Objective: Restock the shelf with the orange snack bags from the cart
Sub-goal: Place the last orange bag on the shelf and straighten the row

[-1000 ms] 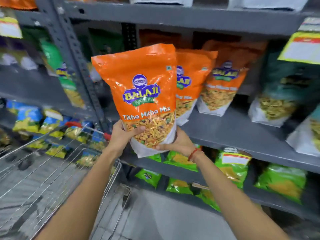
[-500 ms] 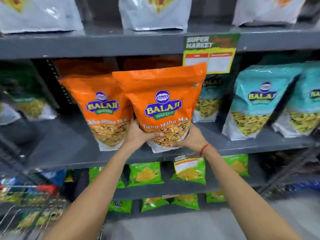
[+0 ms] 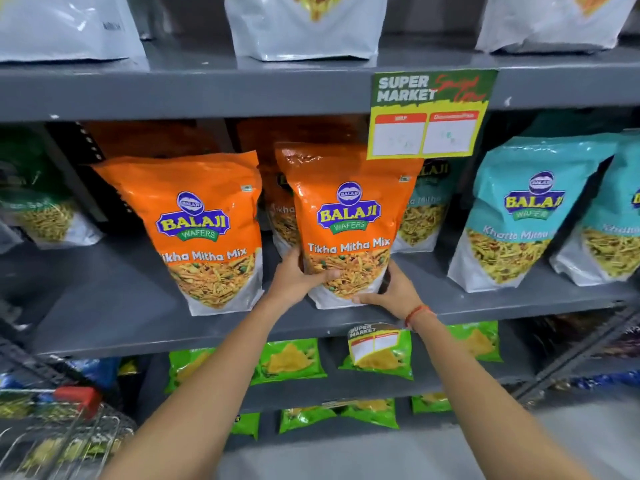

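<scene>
An orange Tikha Mitha Mix snack bag [image 3: 346, 216] stands upright on the grey middle shelf [image 3: 114, 306]. Both hands hold its bottom. My left hand [image 3: 298, 280] grips the lower left corner with the thumb across the front. My right hand [image 3: 391, 294] cups the lower right corner and underside. A second orange bag [image 3: 207, 230] stands just to the left on the same shelf. Behind the held bag, a third orange bag [image 3: 280, 216] is partly hidden. The wire cart [image 3: 72, 434] with a red handle shows at the bottom left; its contents are blurred.
Teal snack bags [image 3: 516, 216] stand to the right on the same shelf. A supermarket price tag [image 3: 426, 116] hangs from the shelf above, just over the held bag. White bags [image 3: 304, 26] sit on the top shelf, and green packets [image 3: 291, 362] lie on the lower shelves.
The orange bag has moved forward and down from the air onto the middle shelf, right of the other orange bag. Both hands stay on its base. The view has shifted right, away from the cart.
</scene>
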{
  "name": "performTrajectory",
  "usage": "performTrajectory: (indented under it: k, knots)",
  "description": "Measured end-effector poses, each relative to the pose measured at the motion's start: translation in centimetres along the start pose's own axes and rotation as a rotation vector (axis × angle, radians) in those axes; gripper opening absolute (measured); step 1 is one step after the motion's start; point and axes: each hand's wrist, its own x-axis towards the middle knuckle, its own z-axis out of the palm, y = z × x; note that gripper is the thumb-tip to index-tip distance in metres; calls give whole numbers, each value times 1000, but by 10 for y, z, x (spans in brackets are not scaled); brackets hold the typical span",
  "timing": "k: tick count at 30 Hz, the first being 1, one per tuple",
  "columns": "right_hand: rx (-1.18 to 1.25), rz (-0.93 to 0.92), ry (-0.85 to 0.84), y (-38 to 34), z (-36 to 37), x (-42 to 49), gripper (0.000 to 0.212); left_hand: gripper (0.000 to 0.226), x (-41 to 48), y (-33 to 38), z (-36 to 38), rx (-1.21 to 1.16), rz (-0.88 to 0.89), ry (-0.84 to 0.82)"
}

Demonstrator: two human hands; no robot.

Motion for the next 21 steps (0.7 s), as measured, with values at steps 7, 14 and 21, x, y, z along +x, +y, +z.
performTrajectory:
  k: [7,14,21]
  knots:
    - [44,-41,562,-14,55,-58,56,47,-63,-31,-57,17,-25,-87]
    - [-57,-272,502,-89,171,-77,24,14,-88,-67,-178,-92,49,196]
    - [-119,-364,29,-152,292,-68,34,18,-37,-131,-259,-101,-13,447]
